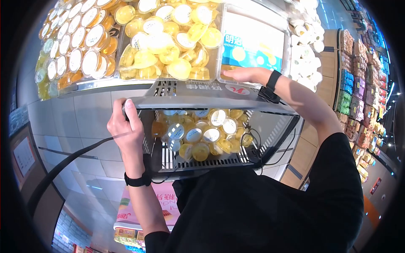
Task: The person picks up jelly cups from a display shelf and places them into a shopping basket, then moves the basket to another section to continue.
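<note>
- Basket (190, 102), grey, sits between the torso and the display bins, with packed jelly cups (211, 135) inside; it is probably stiff but weighty.
- Best held at both ends of the rim; the smooth cups likely slide if it tips.
- Left hand (126, 126) wraps the rim's left end, thumb on top.
- Right hand (249, 75) is near the sign card (253, 46); whether it holds anything, I cannot tell.

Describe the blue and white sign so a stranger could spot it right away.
Start at the gray basket and look just beyond it. Between the yellow cups and the pale cups, a bin has the right hand at its near edge. The sign is inside: flat, white above blue, unlike the rounded cups either side.
</note>
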`<move>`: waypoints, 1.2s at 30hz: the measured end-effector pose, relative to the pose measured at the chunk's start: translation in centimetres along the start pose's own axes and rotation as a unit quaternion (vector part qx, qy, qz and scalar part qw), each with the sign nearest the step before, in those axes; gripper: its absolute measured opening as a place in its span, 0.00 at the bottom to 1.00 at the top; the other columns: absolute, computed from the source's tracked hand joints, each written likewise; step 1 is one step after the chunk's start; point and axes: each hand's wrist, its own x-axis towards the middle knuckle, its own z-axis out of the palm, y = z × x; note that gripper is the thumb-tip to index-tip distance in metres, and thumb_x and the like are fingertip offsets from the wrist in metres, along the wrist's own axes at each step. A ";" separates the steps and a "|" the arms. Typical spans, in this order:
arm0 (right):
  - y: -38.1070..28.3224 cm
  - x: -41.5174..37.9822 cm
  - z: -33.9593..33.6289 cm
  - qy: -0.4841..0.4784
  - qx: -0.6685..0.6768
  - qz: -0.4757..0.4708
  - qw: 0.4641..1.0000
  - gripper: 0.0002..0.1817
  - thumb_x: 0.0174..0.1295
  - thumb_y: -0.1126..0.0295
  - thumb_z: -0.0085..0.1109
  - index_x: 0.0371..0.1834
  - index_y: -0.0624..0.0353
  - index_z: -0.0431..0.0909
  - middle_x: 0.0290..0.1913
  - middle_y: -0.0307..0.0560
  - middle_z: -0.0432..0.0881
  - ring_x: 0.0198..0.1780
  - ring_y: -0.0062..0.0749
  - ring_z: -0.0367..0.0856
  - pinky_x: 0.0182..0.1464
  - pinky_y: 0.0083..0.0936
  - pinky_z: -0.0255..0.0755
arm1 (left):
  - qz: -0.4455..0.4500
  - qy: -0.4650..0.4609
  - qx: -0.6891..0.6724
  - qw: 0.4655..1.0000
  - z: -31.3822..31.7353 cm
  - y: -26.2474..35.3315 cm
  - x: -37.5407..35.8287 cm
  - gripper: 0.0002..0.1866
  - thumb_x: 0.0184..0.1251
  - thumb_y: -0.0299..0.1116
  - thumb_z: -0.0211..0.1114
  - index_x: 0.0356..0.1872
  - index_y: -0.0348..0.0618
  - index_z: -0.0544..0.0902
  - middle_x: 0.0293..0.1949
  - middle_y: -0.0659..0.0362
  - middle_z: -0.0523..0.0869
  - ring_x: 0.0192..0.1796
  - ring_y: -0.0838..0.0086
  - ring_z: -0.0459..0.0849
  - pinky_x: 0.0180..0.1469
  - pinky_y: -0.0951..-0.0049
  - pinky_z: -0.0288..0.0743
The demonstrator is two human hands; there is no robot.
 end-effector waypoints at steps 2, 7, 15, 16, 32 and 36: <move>-0.1 -0.2 0.1 -0.012 0.001 0.001 1.000 0.33 0.77 0.48 0.26 0.73 0.63 0.56 0.72 0.54 0.60 0.71 0.37 0.59 0.71 0.30 0.53 | 0.000 0.005 -0.008 1.000 0.0 0.1 0.0 0.09 0.70 0.32 0.56 0.35 0.35 0.78 0.22 0.49 0.80 0.22 0.60 0.78 0.29 0.66 0.72; -0.3 -1.5 0.0 -0.040 0.009 -0.005 0.999 0.34 0.77 0.47 0.25 0.72 0.63 0.58 0.71 0.54 0.64 0.68 0.37 0.64 0.70 0.30 0.56 | -0.007 0.002 -0.006 1.000 0.0 0.1 -0.1 0.09 0.70 0.31 0.56 0.36 0.35 0.78 0.21 0.49 0.80 0.22 0.63 0.78 0.29 0.67 0.72; 0.5 -1.6 -0.8 -0.057 -0.037 -0.010 0.998 0.34 0.77 0.46 0.25 0.72 0.64 0.60 0.69 0.55 0.67 0.65 0.36 0.67 0.68 0.30 0.59 | -0.015 -0.003 -0.004 1.000 -0.1 0.4 -0.1 0.09 0.70 0.31 0.55 0.36 0.35 0.79 0.21 0.50 0.79 0.22 0.64 0.77 0.28 0.69 0.72; 2.0 0.0 -0.7 0.011 -0.102 -0.050 0.993 0.35 0.76 0.46 0.25 0.73 0.63 0.57 0.72 0.55 0.61 0.70 0.39 0.60 0.71 0.31 0.54 | -0.016 -0.002 -0.007 1.000 -0.1 0.3 -0.1 0.10 0.70 0.31 0.55 0.37 0.34 0.79 0.21 0.50 0.79 0.21 0.64 0.77 0.28 0.69 0.72; 1.5 0.4 -0.3 -0.028 0.071 -0.058 0.995 0.30 0.76 0.49 0.28 0.75 0.50 0.55 0.77 0.43 0.53 0.76 0.35 0.53 0.74 0.35 0.50 | -0.020 0.002 -0.016 1.000 0.0 0.1 -0.1 0.09 0.70 0.31 0.56 0.36 0.34 0.79 0.21 0.50 0.79 0.21 0.65 0.76 0.28 0.69 0.71; 2.3 -2.7 -0.4 -0.037 0.139 -0.088 0.986 0.31 0.76 0.45 0.29 0.77 0.44 0.53 0.76 0.43 0.55 0.73 0.32 0.58 0.73 0.32 0.51 | -0.013 0.004 -0.012 1.000 0.1 -0.1 -0.1 0.09 0.70 0.31 0.56 0.36 0.34 0.79 0.21 0.50 0.79 0.21 0.65 0.76 0.28 0.69 0.71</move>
